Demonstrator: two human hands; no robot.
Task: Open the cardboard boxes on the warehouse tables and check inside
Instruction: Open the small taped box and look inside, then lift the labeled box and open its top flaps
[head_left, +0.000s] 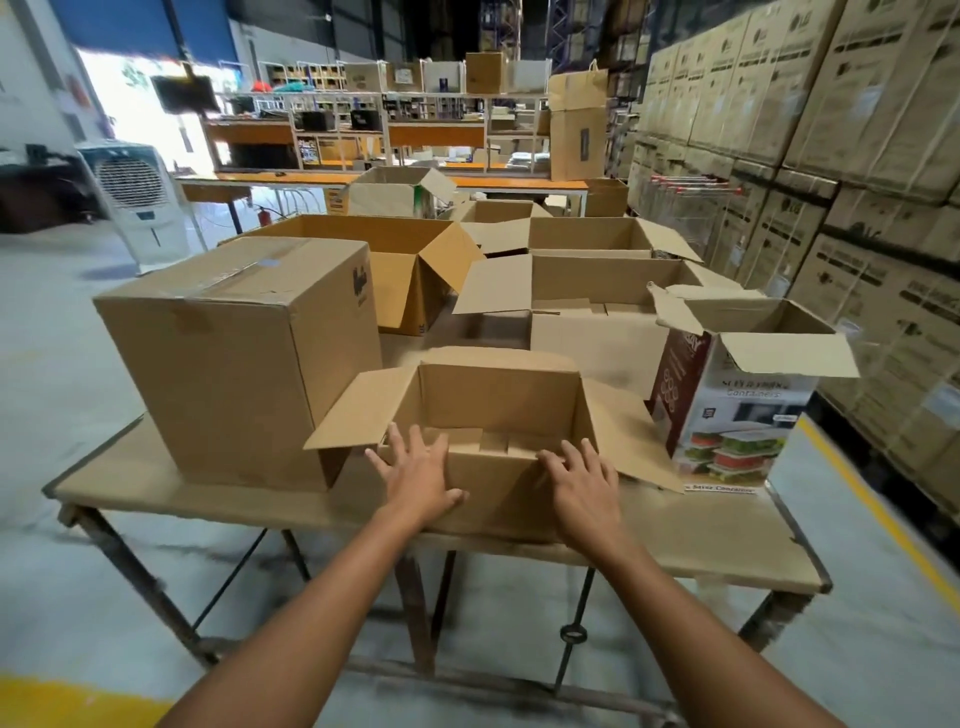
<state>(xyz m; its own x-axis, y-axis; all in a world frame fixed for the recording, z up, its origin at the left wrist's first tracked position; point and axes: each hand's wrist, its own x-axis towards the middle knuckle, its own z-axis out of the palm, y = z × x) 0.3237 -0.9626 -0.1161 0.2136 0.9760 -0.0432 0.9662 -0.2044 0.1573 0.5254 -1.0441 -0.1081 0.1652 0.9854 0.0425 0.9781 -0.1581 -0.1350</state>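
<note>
A small brown cardboard box stands open at the near edge of the table, its flaps spread out to the sides. My left hand lies flat with spread fingers on the box's front flap at the left. My right hand rests the same way on the flap at the right. Inside the box I see only its folded cardboard bottom. A large taped box stands closed to the left.
A printed food-container box stands open at the right. Several more open brown boxes fill the table behind. Stacked cartons wall the right side. An air cooler stands on the floor at the left, shelving behind.
</note>
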